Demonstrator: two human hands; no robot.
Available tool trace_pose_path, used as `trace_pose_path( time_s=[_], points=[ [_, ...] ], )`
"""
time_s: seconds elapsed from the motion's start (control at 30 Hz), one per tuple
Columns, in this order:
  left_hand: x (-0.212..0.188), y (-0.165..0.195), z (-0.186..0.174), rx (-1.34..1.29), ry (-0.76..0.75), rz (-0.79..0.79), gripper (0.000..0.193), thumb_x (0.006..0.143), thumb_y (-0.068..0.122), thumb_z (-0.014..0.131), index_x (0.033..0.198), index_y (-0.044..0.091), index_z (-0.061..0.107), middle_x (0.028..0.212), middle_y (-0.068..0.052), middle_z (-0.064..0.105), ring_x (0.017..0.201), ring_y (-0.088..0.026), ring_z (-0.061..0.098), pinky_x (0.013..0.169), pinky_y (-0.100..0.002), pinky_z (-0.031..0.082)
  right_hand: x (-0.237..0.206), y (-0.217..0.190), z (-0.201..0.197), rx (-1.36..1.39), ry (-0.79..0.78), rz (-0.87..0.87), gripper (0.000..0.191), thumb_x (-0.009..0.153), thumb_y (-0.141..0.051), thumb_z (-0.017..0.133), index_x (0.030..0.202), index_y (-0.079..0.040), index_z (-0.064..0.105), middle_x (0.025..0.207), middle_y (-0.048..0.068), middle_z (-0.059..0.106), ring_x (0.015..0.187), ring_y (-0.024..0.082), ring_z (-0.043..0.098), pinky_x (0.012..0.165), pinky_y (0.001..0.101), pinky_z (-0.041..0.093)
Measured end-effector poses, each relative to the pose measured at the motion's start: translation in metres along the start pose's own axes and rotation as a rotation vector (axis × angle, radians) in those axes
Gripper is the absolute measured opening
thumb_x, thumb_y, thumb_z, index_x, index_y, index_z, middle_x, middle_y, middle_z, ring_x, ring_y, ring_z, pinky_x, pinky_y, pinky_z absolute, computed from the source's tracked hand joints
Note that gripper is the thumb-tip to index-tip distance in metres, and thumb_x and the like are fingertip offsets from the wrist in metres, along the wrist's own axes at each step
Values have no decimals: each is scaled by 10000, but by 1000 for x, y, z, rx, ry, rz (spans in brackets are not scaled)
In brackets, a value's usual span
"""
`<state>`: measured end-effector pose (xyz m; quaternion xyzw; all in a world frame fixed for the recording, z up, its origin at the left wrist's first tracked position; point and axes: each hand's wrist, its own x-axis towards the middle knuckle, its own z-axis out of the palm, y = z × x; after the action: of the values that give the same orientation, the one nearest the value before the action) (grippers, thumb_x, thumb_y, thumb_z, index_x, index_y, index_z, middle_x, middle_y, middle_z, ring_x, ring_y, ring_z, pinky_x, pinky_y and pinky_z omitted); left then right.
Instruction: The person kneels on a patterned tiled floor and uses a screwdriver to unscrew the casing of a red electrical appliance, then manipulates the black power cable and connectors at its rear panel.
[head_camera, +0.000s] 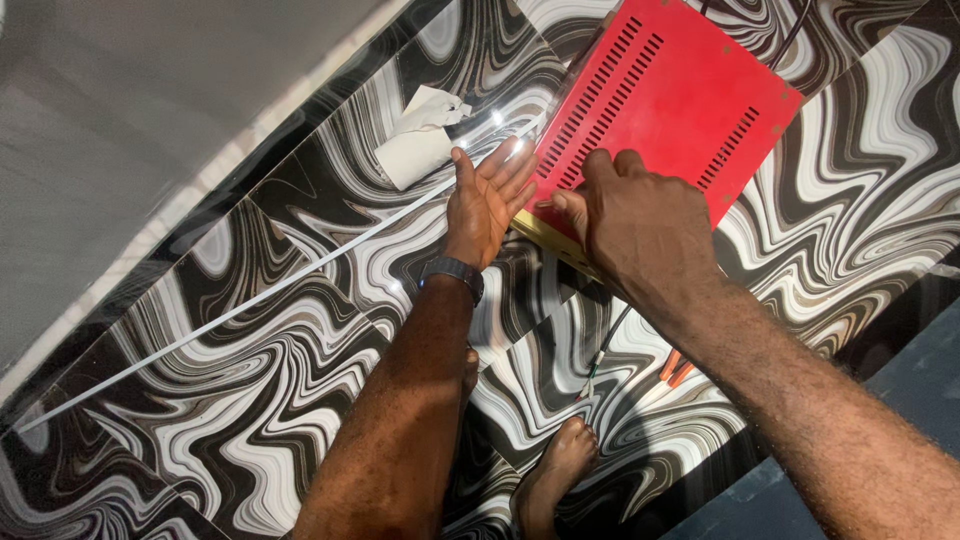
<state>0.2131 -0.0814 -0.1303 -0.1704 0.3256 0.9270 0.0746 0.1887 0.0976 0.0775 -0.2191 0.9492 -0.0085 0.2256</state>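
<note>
Red vented metal case (665, 100) lies flat on tiled floor (250, 400). Left hand (487, 200) is pressed open-palmed vs. its edge; right hand (635, 225) rests curled on top, nothing gripped. Prob. stiff, heavy, slick; best held by edges.

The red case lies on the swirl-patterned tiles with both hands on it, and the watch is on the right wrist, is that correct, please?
Not quite: the head view shows the watch on the left wrist. The red case does lie on the tiles, with the left hand and right hand on it.
</note>
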Motion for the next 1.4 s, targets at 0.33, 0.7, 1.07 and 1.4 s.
trace_pose_path(
  time_s=[0.33, 0.7, 1.07, 1.4],
  points=[
    [-1, 17, 7, 26, 20, -44, 954, 990, 699, 121, 1564, -40, 305, 1593, -268, 417, 1502, -346, 404, 1244, -479, 343, 1, 7, -17, -54, 44, -198, 575, 979, -441, 531, 1350, -5, 486, 1103, 187, 579, 845, 292, 680, 690, 451, 578],
    [3, 26, 11, 11, 43, -76, 953, 988, 704, 127, 1572, -30, 299, 1608, -248, 409, 1511, -328, 395, 1251, -466, 322, 0, 6, -9, 198, 258, -462, 441, 782, -179, 703, 1134, -5, 504, 1101, 172, 538, 921, 370, 656, 746, 451, 566],
    [3, 36, 17, 10, 50, -83, 980, 976, 726, 157, 1568, -40, 308, 1606, -254, 409, 1519, -341, 385, 1253, -492, 314, -12, -9, -26, 354, 84, -112, 288, 953, -205, 588, 1212, -79, 576, 1111, 165, 566, 956, 358, 674, 777, 492, 563],
    [4, 33, 18, 44, 87, -87, 967, 975, 706, 134, 1561, -41, 314, 1590, -259, 422, 1507, -346, 393, 1239, -494, 330, -5, -24, -30, 317, -98, 324, 411, 1101, -443, 508, 1255, -63, 509, 1125, 159, 635, 953, 350, 712, 790, 474, 573]
  ],
)
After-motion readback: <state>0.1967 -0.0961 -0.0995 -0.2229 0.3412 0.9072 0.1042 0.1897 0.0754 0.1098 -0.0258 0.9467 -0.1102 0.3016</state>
